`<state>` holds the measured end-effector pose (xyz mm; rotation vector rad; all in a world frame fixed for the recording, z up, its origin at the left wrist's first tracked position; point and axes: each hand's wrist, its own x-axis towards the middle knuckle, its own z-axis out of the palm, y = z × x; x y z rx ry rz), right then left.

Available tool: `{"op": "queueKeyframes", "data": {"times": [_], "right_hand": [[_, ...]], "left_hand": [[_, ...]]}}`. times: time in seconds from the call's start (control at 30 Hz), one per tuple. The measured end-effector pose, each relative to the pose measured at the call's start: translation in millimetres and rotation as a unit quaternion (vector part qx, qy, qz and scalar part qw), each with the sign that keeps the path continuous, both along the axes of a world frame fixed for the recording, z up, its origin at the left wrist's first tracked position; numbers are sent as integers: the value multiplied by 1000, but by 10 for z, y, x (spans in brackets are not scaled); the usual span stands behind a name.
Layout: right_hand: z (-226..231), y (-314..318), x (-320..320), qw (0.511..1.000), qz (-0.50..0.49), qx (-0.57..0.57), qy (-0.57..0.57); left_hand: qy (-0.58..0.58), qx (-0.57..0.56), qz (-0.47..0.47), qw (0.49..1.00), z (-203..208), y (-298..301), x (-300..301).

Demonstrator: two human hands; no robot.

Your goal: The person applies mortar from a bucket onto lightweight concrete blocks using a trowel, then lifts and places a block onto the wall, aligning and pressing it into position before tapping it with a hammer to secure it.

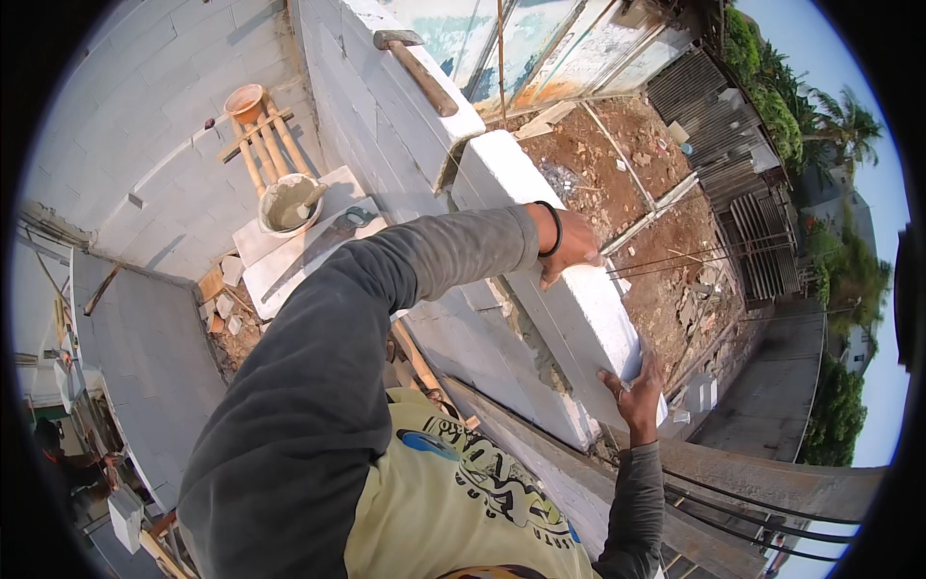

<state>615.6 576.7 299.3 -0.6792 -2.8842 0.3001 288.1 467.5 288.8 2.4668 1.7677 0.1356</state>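
Observation:
A long white lightweight concrete block (598, 314) lies along the top of the grey block wall. My left hand (569, 243), with a black band at the wrist, grips its upper edge near the middle, thumb on the near face and fingers over the top. Around the block's right-hand end closes my right hand (639, 398), thumb on the near side. Grey mortar (545, 362) shows in the joint below the block. Left of it, a hammer (420, 75) rests on a higher block of the wall.
Below on the left, a mortar bucket (287, 207) with a trowel stands on boards beside a wooden ladder-like frame (260, 145) and an orange bucket (244, 100). Beyond the wall is rubble-strewn soil (675, 261). Cables (762, 497) run at lower right. Another person (72, 458) is at far left.

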Motion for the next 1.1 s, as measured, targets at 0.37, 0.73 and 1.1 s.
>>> {"op": "queueKeyframes", "data": {"times": [0.37, 0.73, 1.1], "right_hand": [[-61, -61, -33, 1000, 6, 14, 18], [-109, -109, -86, 999, 14, 8, 38], [-157, -86, -125, 999, 22, 7, 34]], "left_hand": [[31, -39, 8, 999, 46, -9, -17], [-29, 49, -2, 998, 33, -102, -90], [3, -21, 7, 1000, 34, -96, -136]]}}
